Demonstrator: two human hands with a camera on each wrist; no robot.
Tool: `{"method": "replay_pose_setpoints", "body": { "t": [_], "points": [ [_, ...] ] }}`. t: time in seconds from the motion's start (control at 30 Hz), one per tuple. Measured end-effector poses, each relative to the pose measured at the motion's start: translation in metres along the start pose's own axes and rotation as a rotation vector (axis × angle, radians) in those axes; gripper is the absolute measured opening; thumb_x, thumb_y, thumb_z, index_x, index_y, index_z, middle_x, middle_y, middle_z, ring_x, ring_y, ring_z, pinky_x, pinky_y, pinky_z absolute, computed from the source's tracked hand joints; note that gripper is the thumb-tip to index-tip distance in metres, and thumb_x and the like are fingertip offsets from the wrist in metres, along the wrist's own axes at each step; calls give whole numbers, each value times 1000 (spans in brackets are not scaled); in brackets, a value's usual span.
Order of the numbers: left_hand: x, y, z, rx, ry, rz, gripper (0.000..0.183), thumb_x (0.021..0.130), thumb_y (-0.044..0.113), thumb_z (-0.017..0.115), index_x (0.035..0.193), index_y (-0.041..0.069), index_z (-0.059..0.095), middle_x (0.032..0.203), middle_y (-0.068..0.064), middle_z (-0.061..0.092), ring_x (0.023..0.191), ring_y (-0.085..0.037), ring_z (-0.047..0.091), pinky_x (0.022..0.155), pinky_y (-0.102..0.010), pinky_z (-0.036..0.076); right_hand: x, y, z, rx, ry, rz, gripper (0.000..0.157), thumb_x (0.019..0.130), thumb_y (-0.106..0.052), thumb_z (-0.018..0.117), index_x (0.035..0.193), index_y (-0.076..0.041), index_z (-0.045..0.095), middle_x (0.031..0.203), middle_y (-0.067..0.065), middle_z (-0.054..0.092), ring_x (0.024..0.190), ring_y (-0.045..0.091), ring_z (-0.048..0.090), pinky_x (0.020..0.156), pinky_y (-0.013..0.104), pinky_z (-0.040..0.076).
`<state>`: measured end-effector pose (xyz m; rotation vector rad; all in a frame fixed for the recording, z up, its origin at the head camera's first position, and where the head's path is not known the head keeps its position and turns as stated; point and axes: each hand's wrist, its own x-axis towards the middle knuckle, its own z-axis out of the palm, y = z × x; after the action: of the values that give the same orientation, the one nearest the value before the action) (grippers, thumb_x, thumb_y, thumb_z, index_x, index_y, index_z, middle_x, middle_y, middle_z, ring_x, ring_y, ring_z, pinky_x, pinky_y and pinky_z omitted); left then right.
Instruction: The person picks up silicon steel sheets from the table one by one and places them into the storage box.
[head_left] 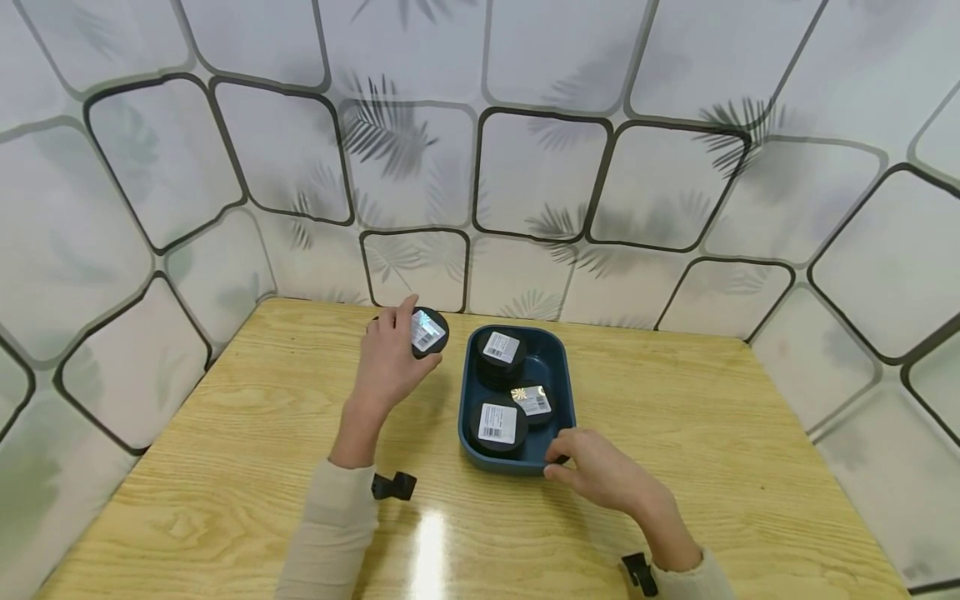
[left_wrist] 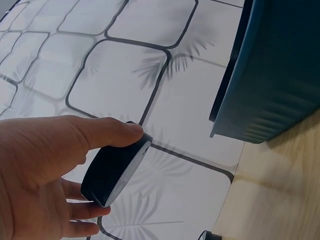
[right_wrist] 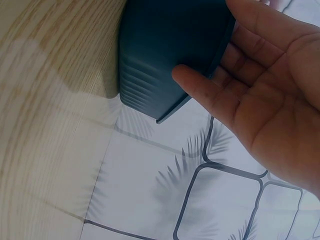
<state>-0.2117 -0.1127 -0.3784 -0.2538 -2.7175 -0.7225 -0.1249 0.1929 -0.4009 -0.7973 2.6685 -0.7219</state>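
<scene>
My left hand (head_left: 390, 354) holds a round, flat black container (head_left: 428, 332) with a shiny white label on top, left of a blue plastic bin (head_left: 557, 362). In the left wrist view the thumb and fingers pinch this black container (left_wrist: 116, 167) by its side, tilted. Several similar black containers with labels lie in the bin, one at the back (head_left: 501, 350) and one at the front (head_left: 498, 425). My right hand (head_left: 600, 471) grips the bin's near right corner; its thumb (right_wrist: 200, 87) presses the outer wall, and the other fingertips are partly hidden behind the rim.
The bin stands on a wooden table (head_left: 675, 400) near its back edge. A patterned cloth wall (head_left: 540, 175) rises behind and at both sides. Something small and black (left_wrist: 209, 235) shows at the bottom of the left wrist view, mostly cut off.
</scene>
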Motion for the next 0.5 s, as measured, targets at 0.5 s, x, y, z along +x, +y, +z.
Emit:
{"method": "replay_pose_setpoints", "body": {
  "t": [0.5],
  "points": [
    [-3,17,12,19,-6,67,89,80,29,84,150,9,33,133,-26,47,115,-49,50,96,-59,43,0,0,0,-5,1,12,8,92,-16,70,97,-11,74,91,-7,64,84,10,58,72,30,50]
  ]
}}
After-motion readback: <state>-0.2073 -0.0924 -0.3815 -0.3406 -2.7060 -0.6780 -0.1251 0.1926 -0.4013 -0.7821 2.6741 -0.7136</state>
